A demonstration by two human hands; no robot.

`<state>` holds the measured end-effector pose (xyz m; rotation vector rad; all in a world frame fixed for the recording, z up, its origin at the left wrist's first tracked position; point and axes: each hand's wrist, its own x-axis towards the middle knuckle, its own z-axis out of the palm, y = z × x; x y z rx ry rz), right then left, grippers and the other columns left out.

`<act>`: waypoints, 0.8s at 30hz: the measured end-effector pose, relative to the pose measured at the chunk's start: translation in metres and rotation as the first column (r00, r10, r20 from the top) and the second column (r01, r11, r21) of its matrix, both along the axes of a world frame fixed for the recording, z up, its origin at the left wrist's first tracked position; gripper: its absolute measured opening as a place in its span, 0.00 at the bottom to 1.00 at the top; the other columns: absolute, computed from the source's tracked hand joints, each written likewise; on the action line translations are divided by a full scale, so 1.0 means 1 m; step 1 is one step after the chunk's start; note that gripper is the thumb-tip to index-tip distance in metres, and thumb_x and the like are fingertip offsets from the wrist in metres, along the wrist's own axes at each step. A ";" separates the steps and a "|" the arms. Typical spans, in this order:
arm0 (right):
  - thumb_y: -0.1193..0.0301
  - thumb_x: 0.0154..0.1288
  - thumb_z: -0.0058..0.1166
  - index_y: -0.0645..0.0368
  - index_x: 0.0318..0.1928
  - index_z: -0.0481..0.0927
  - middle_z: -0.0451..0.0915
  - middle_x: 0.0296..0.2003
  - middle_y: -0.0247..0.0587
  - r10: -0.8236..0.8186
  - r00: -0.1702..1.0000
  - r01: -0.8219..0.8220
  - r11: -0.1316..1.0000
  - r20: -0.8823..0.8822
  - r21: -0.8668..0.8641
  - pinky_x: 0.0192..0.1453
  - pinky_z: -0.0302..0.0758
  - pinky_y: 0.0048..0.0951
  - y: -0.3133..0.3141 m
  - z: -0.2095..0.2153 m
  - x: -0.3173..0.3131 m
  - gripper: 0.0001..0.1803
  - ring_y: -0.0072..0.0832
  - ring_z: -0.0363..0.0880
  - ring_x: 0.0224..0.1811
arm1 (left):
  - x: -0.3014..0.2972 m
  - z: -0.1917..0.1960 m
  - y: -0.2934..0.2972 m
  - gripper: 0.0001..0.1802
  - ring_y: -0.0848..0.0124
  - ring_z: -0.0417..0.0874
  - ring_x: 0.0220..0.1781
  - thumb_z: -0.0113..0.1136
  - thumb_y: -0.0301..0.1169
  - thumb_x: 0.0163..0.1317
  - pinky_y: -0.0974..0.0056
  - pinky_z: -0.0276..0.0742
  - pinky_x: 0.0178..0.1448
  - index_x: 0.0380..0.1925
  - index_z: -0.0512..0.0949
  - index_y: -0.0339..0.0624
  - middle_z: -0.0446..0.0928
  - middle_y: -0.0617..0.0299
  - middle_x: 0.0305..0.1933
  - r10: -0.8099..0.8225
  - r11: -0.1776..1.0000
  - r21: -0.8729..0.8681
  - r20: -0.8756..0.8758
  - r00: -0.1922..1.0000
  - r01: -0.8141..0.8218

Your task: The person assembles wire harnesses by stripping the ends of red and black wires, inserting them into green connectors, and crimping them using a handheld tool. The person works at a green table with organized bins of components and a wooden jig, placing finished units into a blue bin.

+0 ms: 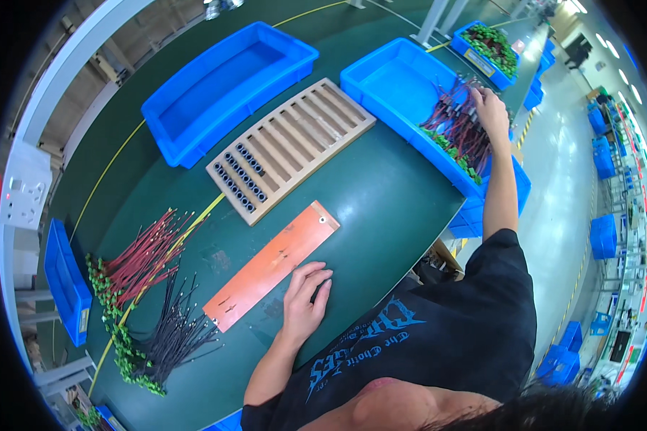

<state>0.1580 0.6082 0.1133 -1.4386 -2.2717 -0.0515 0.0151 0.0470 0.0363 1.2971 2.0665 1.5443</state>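
My right hand [490,118] reaches into a blue tray [392,75] at the upper right. Its bent fingers close on dark red and black wires [461,118] with green connector ends, which lie heaped in the tray's right part. Resting on the green table, my left hand [305,302] has loosely bent fingers with nothing in them. Just beyond its fingertips lies a flat orange board [273,266] with small dark marks and a round fitting at its far end.
A slotted wooden rack [291,144] holds rows of small dark round parts [241,183]. Behind it stands a blue tray [230,90]. Red wires [147,255] and black wires [176,330] lie at left. Another blue bin [485,54] of green-ended parts stands far right.
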 end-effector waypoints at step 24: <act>0.69 0.67 0.65 0.63 0.45 0.76 0.77 0.41 0.50 0.906 0.284 -0.951 0.308 -0.313 0.027 0.41 0.79 0.49 -0.318 -0.091 -0.268 0.13 0.51 0.81 0.40 | -0.012 0.003 -0.027 0.10 0.59 0.84 0.49 0.65 0.20 0.59 0.56 0.82 0.54 0.42 0.82 0.37 0.81 0.56 0.46 0.004 0.993 0.117 -0.241 0.971 0.025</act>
